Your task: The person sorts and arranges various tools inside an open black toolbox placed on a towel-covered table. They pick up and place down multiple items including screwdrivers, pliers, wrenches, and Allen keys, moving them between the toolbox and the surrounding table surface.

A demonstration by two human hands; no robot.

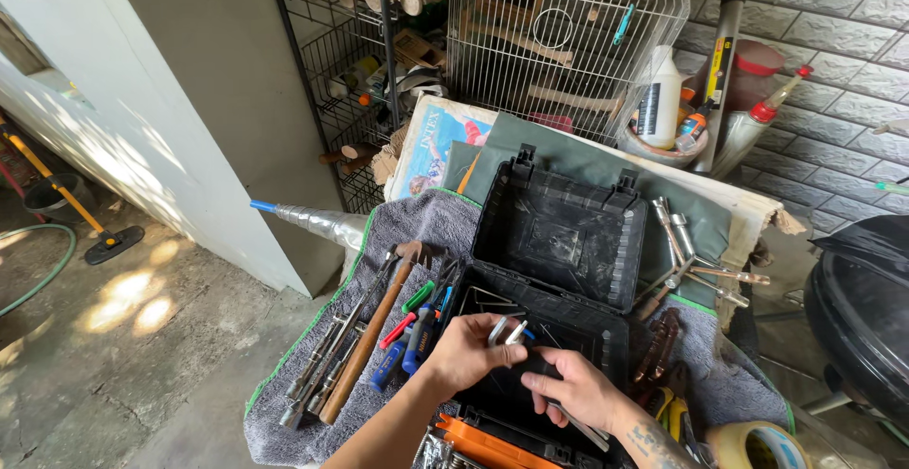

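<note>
An open black plastic tool case (pixel 554 242) lies on a grey towel (pixel 417 223), its lid tilted back. Over the case's tray, my left hand (pixel 469 353) pinches a small bunch of thin metal keys or bits (pixel 509 331) whose ends stick up between the fingers. My right hand (pixel 579 391) reaches in from the right, fingertips touching the same bunch near the left hand, and a slim metal tool runs under its palm. Exactly what the right hand grips is hard to tell.
A wooden-handled hammer (pixel 374 332), wrenches and screwdrivers (pixel 407 336) lie left of the case. Pliers (pixel 660 346) and a metal cross wrench (pixel 696 270) lie to its right, near a tape roll (pixel 757 445). A wire cage (pixel 559 34), bottles and a black kettle grill (pixel 866 308) stand around.
</note>
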